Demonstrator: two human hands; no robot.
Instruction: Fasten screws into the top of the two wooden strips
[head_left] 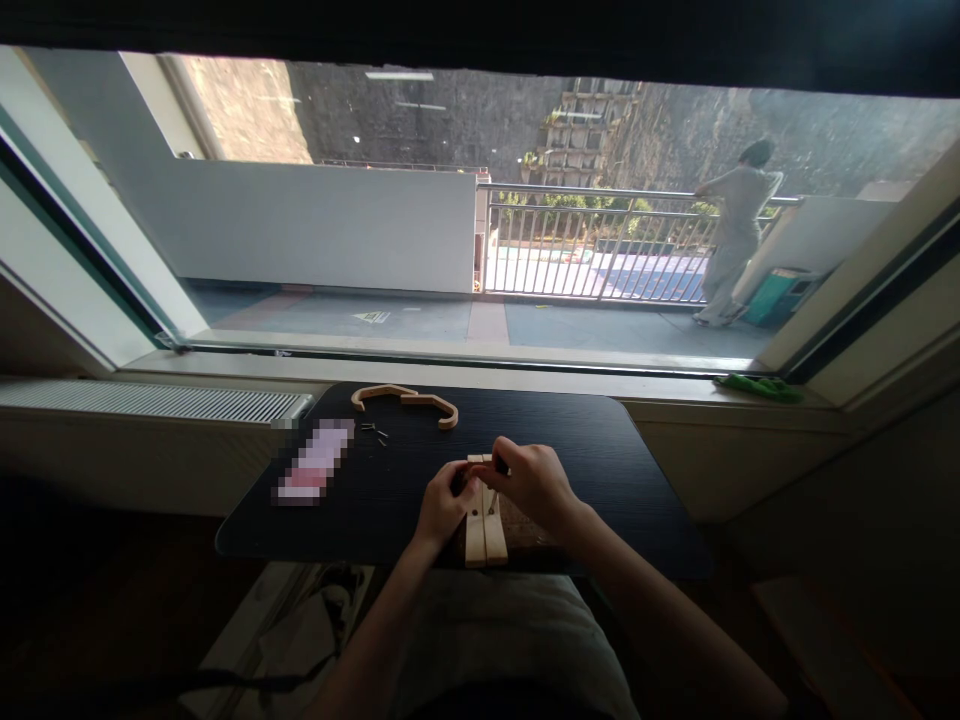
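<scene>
On the surface point(600, 440), right hand point(537, 482) clamps a tool point(493, 504); left hand point(442, 508) touches wooden strips point(475, 542), grip unclear; pink-white item point(316, 462) blurred, unreadable.

Bright daylight through window point(480, 235), dim foreground, shadowed tabletop point(570, 425), dark corners

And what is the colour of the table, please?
The table is black, best seen in the head view.
</scene>
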